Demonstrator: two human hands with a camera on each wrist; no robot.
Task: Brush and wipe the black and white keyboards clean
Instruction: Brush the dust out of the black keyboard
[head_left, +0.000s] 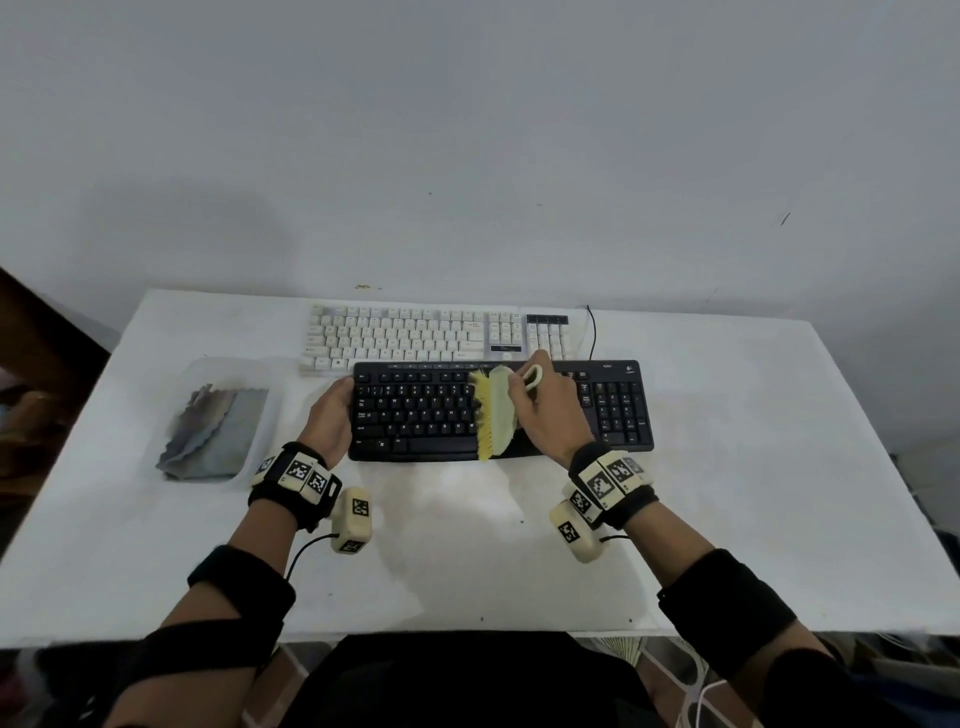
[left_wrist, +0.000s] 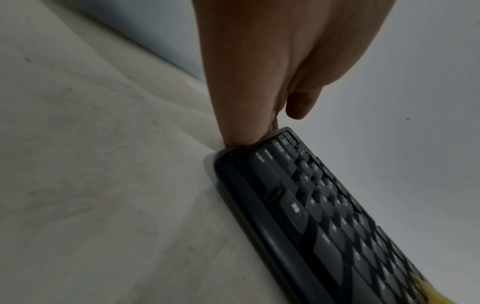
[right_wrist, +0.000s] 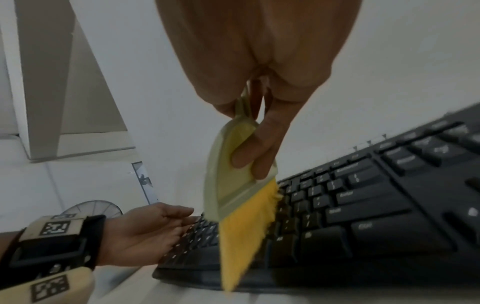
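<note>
- Nearest the head camera, the person's two forearms are reaching over the white tabletop (head_left: 727, 415), each carrying a black wrist strap with marker blocks.
- The flat black plastic keyboard (head_left: 415, 410) is lying close to the tabletop's front, with the white plastic keyboard (head_left: 395, 332) lying just behind it, the two nearly touching along their long edges.
- The right hand (head_left: 550, 410) is grasping the pale green plastic hand brush with yellow bristles (head_left: 496, 410), fingers curled round its handle and back; the bristles are lying on the middle key rows of the black keyboard.
- The left hand (head_left: 332, 415) is bracing the black keyboard's left end, fingers fairly straight and pressing against the edge, gripping nothing.
- Judgement on progress: brushing of the black keyboard is under way, roughly at mid-board. How much of it is already brushed cannot be told.
- The folded grey cloth (head_left: 213, 431) is sitting in the clear plastic tray (head_left: 270, 374) to the left, so wiping appears not yet begun.
- The white keyboard is untouched by either hand; its brushing and wiping appear outstanding.
</note>
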